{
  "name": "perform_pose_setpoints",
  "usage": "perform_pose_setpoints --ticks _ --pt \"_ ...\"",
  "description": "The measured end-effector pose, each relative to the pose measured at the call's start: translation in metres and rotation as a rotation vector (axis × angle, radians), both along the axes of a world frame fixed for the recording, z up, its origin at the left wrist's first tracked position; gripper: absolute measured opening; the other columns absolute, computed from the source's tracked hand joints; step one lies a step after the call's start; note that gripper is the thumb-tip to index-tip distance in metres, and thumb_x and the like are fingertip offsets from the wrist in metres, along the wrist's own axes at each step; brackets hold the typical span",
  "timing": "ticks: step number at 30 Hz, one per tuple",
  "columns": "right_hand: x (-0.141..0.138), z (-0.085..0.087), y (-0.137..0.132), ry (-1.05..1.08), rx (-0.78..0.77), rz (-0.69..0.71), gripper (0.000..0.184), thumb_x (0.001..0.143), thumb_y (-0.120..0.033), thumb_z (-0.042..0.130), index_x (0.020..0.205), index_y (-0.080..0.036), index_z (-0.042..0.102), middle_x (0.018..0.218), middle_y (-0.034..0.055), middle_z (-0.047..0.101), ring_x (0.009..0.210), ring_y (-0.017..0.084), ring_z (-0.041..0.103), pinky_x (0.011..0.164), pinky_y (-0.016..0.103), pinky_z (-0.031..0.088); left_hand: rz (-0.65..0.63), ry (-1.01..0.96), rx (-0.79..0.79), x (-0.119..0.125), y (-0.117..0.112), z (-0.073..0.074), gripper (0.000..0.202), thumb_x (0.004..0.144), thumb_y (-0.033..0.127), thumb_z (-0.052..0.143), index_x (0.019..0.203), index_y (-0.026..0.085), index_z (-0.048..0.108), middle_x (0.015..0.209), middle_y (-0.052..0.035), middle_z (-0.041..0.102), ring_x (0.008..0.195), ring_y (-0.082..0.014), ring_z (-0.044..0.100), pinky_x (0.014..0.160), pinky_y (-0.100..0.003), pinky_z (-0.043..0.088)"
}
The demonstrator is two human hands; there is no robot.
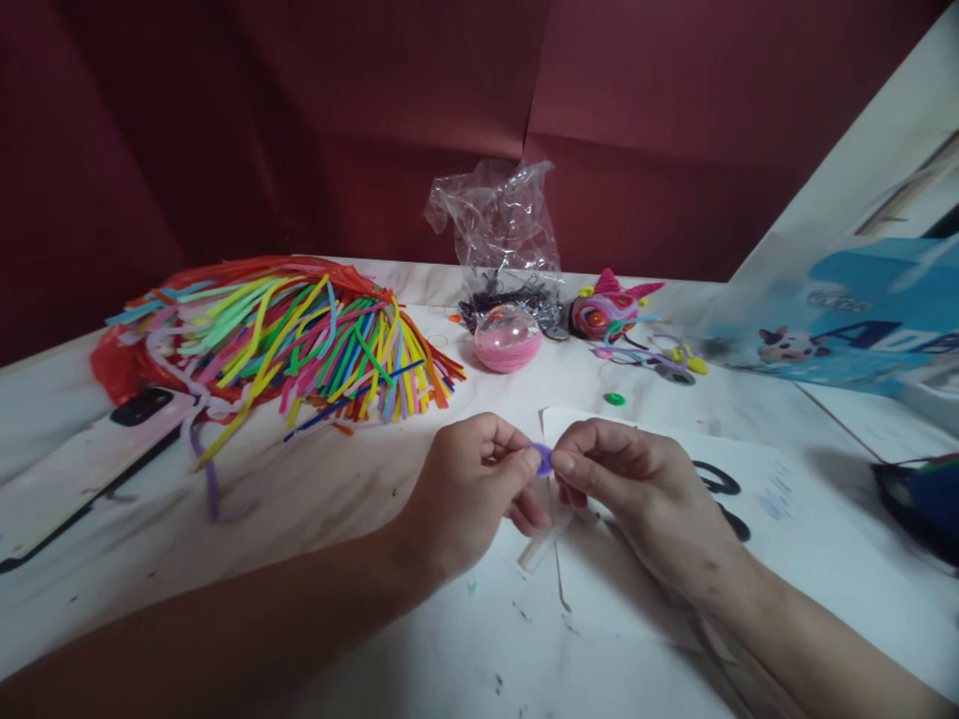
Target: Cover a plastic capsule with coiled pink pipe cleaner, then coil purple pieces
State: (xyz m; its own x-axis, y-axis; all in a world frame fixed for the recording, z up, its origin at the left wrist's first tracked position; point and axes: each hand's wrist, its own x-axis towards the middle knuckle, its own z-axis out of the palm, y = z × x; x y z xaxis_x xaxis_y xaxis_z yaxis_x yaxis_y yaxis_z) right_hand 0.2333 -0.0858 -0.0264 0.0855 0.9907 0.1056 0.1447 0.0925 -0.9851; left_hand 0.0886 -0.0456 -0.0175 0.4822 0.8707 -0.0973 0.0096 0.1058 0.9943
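Observation:
Between my two hands, over the middle of the table, is a small purple pipe cleaner coil [541, 460]. My left hand [479, 489] pinches its left side between thumb and index finger. On the right side, the thumb and fingertips of my right hand [636, 479] press against it. The fingertips cover part of the coil. Farther back lies a small green disc [614, 398]. Behind my hands sits a ball [507, 345] with a clear top and pink wrapped around its lower half.
A big bundle of colourful pipe cleaners [322, 340] lies at the back left, beside a phone [90, 469]. A clear plastic bag [509, 230] and a pink pipe cleaner figure [605, 308] stand at the back. White paper [786, 519] lies under my right hand; a blue package [861, 320] is at right.

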Motion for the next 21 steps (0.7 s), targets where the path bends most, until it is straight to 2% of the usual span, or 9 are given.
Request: perform_pose_setpoints --ticks 5,11,16,21 --pt "0.0 -0.003 0.002 0.099 0.021 -0.013 0.023 0.07 -0.035 0.071 0.063 -0.015 0.063 0.053 0.0004 0.057 0.05 0.011 0.048 0.049 0.022 0.039 0.031 -0.201 -0.098 0.004 -0.003 -0.004 0.01 0.073 0.014 0.055 0.067 0.016 0.047 0.047 0.0057 0.058 0.039 -0.0085 0.057 0.041 -0.019 0.049" --pt "-0.001 -0.004 0.0 0.132 0.019 0.032 0.019 0.07 -0.031 0.071 0.061 -0.015 0.065 0.053 0.0004 0.058 0.049 0.009 0.045 0.048 0.022 0.036 0.059 -0.228 -0.066 0.005 -0.004 -0.006 0.013 0.072 0.013 0.057 0.065 0.016 0.047 0.047 0.004 0.061 0.042 -0.0093 0.06 0.045 -0.019 0.05" --pt "0.007 0.002 0.0 0.039 -0.01 0.059 0.023 0.071 -0.036 0.07 0.063 -0.015 0.065 0.055 0.0006 0.055 0.053 0.011 0.044 0.05 0.024 0.034 -0.051 -0.189 -0.123 -0.001 0.0 -0.002 0.01 0.071 0.018 0.062 0.065 0.013 0.055 0.054 0.0031 0.062 0.044 -0.0071 0.059 0.046 -0.017 0.049" --pt "0.016 0.009 0.002 -0.132 -0.024 0.242 0.026 0.071 -0.037 0.071 0.059 -0.014 0.064 0.055 0.0 0.052 0.052 0.01 0.04 0.048 0.024 0.031 -0.225 0.032 -0.105 -0.006 0.007 0.005 0.018 0.069 0.023 0.061 0.056 0.013 0.054 0.048 0.0029 0.055 0.035 -0.0047 0.048 0.034 -0.015 0.036"
